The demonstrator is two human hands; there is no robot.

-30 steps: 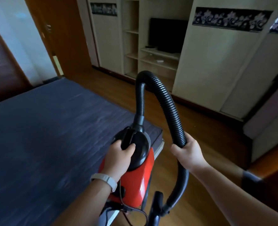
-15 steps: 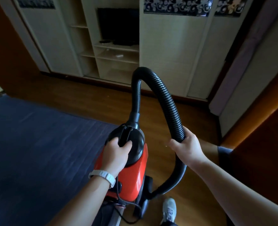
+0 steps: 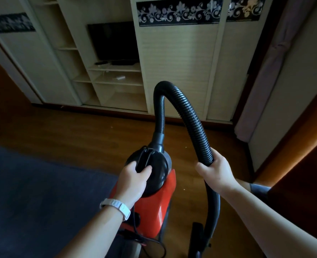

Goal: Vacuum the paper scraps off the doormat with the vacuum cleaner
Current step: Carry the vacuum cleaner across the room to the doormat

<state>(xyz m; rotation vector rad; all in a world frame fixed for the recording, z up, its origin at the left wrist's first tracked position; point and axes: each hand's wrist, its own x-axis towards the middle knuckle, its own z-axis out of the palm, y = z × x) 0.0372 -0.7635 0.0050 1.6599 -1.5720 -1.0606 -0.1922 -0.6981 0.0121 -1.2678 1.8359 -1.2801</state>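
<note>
Red vacuum cleaner (image 3: 154, 205): its red body sits directly below the left hand, and its black domed top lies under that hand's fingers.
Left hand (image 3: 133, 181): fingers curled round the black carry handle (image 3: 144, 159) on the dome, thumb pressed on the handle's right side; a white wristband (image 3: 115, 205) circles the wrist.
Right hand (image 3: 215, 170): clamped round the ribbed black hose (image 3: 191, 116), to the right of the left hand and about level with it, well apart from the red body.
Hose: it rises from a grey collar just beyond the left hand, arches over above both hands, comes down through the right hand's grip and runs on below it to a black tube (image 3: 197, 237) at the lower edge.
Cord (image 3: 135, 226): thin and black, hanging below the left wrist against the red body and looping near the bottom edge.
Floor (image 3: 79, 135): brown wood, beneath and beyond both hands; a few pale specks lie on it, too small to tell what they are.
Dark blue fabric (image 3: 33, 183): a broad flat surface to the left of the left hand, its edge near the red body.
Wardrobe (image 3: 172, 71): cream, with a dark flowered band, far beyond the hands.
Television (image 3: 115, 41): dark, on a shelf (image 3: 116, 68) in the wardrobe's open section, beyond and left of the left hand.
Curtain (image 3: 265, 71): pale, hanging beyond and right of the right hand.
</note>
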